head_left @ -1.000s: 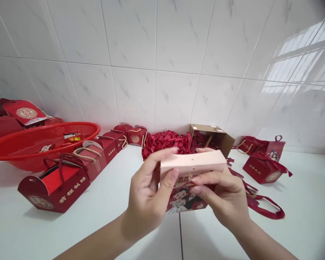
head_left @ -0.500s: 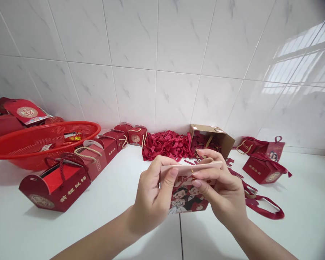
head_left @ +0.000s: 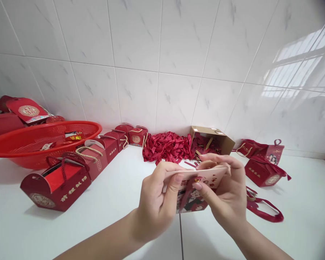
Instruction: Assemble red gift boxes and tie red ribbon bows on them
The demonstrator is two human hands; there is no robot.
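My left hand (head_left: 158, 198) is closed on the left side of a small printed gift box (head_left: 196, 202), its thumb on the front and its fingers behind. The box front shows a cartoon wedding couple, and a pale edge runs along its top. A dark red ribbon (head_left: 187, 195) hangs down the front from a small gold fastener (head_left: 198, 179). On that fastener rests the thumb of my right hand (head_left: 227, 191), whose fingers curl over behind the top edge; their tips are hidden. Both hands hold the box above the white table.
Red gift boxes (head_left: 56, 182) with cord handles line the left, beside a red plastic basket (head_left: 27, 155). Loose red ribbons (head_left: 168, 146) are heaped by the tiled wall, next to an open cardboard box (head_left: 229, 144). Right stand further red boxes (head_left: 264, 171); a looped strap (head_left: 273, 216) lies nearer.
My right thumb has shifted onto the gold fastener, and its index finger has gone behind the top edge. The red ribbon now shows hanging across the box front.
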